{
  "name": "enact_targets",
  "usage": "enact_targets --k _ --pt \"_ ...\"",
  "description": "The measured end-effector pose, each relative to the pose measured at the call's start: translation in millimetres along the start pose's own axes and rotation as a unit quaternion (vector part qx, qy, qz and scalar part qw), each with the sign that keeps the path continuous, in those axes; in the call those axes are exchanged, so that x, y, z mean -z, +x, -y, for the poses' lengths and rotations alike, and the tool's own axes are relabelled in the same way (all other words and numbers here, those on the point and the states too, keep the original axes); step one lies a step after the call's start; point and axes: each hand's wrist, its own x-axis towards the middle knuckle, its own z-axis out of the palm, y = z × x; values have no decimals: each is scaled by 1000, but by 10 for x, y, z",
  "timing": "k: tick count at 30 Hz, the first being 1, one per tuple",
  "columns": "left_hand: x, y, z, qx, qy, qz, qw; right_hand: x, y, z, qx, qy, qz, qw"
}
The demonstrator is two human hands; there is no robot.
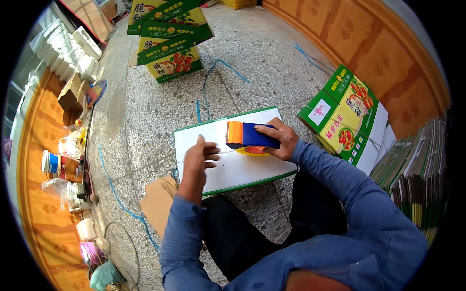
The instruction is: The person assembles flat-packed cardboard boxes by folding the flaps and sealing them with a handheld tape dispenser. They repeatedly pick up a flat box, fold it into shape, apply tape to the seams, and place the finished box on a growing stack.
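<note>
A white-faced cardboard box (218, 177) with green edges lies on the floor before my knees. Over its right half, my right hand (281, 139) grips a blue and orange tape dispenser (256, 135). Part of a yellow and red tape roll (256, 151) shows below the dispenser. Whether the dispenser touches the box, I cannot tell. My left hand (199, 157) is over the box's left side with its fingers apart and nothing in them.
Green and yellow printed boxes (175, 65) stand ahead. Flat printed cartons (347, 116) lean at right beside a stack of folded cardboard (417, 169). Blue straps (119, 194) and a brown cardboard piece (158, 203) lie on the speckled floor. Clutter, including a white-and-blue bucket (50, 161), lines the left wall.
</note>
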Motion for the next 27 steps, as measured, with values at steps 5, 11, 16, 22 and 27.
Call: enact_targets --k 5,11,16,22,27 --pt "-300 106 -28 48 -131 125 982 -13 41 0 19 5 7 1000" --pt "-390 124 72 -30 -85 66 994 23 91 36 39 9 4 999" --pt "-94 37 107 -93 -4 -72 993 187 369 323 57 -117 125 984" --pt "1282 197 292 -94 7 -183 979 253 706 524 56 -214 253 942" --pt "2885 851 1117 -109 169 -192 961 -22 1033 787 55 -244 310 917"
